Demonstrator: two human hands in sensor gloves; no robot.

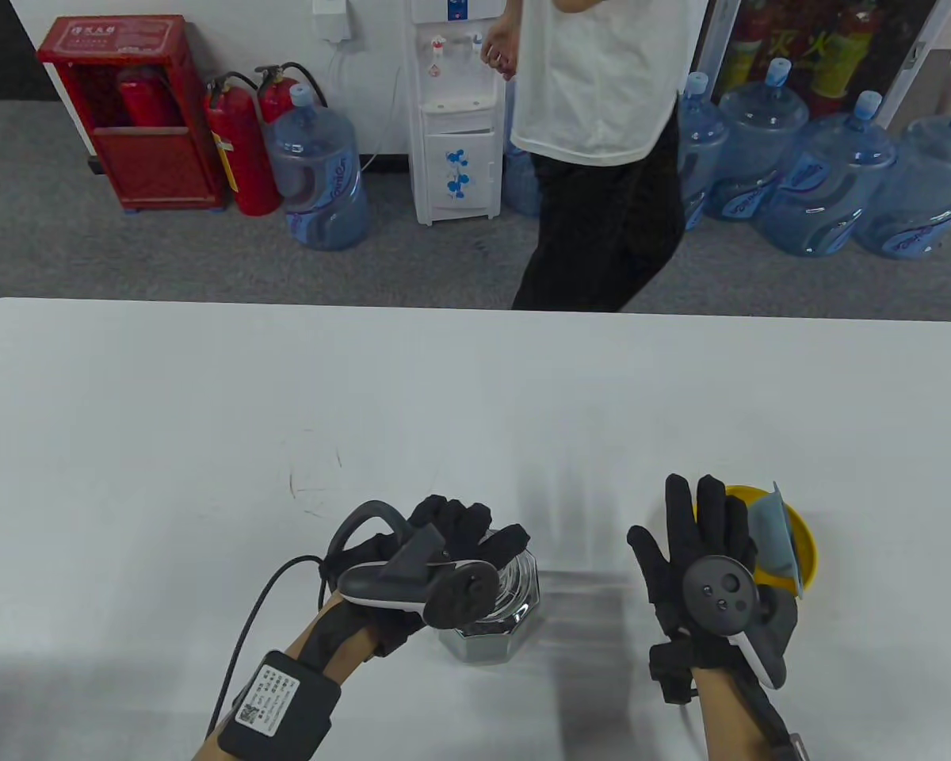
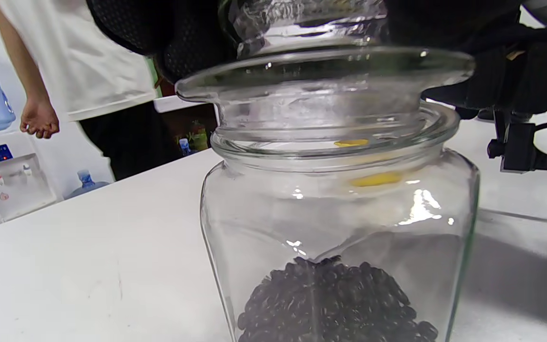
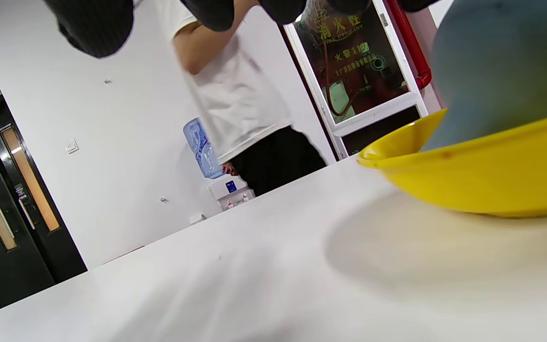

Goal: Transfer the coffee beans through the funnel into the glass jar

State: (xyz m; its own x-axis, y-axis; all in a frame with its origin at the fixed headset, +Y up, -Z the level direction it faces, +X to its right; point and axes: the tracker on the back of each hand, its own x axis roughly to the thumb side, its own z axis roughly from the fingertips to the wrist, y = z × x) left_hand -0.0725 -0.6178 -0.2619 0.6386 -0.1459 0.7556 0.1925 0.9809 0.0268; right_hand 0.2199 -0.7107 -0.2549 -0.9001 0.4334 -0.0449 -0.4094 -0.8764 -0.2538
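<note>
The jar [image 2: 337, 228], upright on the table [image 1: 206, 444] with mouth upward and beans [image 2: 335, 304] at its bottom, is capped by a glass lid [image 2: 325, 76] gripped by the left hand [image 1: 444, 547], while the right hand [image 1: 701, 547] is spread open beside the yellow bowl [image 1: 804, 547].

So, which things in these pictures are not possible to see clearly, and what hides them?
- Glass lid: its top is covered by the left hand in the left wrist view; whether it is fully seated is unclear.
- Glass jar: mostly hidden under that hand and tracker in the table view.
- Yellow funnel: partly behind the right hand; its spout is not visible.
- Blue-grey bag: blurred and cut off in the right wrist view.
</note>
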